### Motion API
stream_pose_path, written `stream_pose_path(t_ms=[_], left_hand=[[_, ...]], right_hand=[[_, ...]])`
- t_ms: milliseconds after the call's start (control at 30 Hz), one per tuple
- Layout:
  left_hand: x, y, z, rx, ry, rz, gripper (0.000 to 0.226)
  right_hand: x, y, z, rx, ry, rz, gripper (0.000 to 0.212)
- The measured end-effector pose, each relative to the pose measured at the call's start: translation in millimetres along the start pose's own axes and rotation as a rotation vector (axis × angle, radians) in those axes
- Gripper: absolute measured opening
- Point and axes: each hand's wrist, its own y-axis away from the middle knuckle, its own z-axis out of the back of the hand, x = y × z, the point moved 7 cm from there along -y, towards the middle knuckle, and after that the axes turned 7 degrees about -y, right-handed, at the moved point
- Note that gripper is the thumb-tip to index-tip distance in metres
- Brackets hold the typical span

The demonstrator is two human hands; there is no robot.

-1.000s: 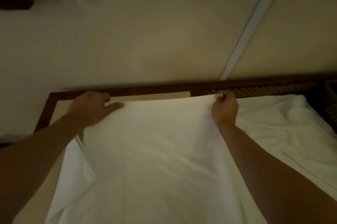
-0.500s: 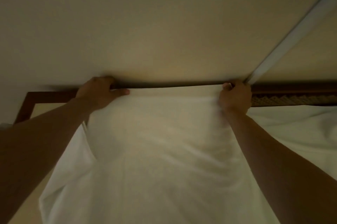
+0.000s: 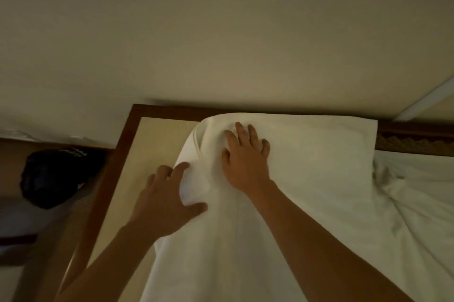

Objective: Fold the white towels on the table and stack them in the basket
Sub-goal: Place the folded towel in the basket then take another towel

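Squaring the far left corner of the towel before we fold it.

The white towel [image 3: 307,166] lies spread on the desk [image 3: 157,139], its far edge by the rim. Our right hand [image 3: 245,161] presses flat on it, fingers spread; our left hand [image 3: 164,198], just beside, rests open on the rumpled left corner. We should smooth outward from the right hand, keeping the edges aligned. More white cloth [image 3: 412,191] bunches beyond the right hand.

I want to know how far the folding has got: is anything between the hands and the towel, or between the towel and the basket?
Nothing lies between them: the right hand rests flat on the white towel, the left hand touches its left edge. No basket is in view, so that path cannot be judged.
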Motion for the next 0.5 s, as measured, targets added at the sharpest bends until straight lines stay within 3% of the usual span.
stream_pose_path(t_ms=[200, 333, 500], left_hand=[[43.8, -7.6, 15.0, -0.272, 0.388, 0.012, 0.013], [87.9, -23.2, 13.5, -0.317, 0.718, 0.311, 0.021], [121.2, -50.3, 17.3, -0.365, 0.785, 0.363, 0.024]], right_hand=[[5.5, -9.7, -21.9, 0.004, 0.03, -0.126, 0.056], [8.6, -7.0, -25.5, -0.06, 0.099, -0.134, 0.058], [6.0, -7.5, -27.4, -0.066, 0.122, -0.147, 0.059]])
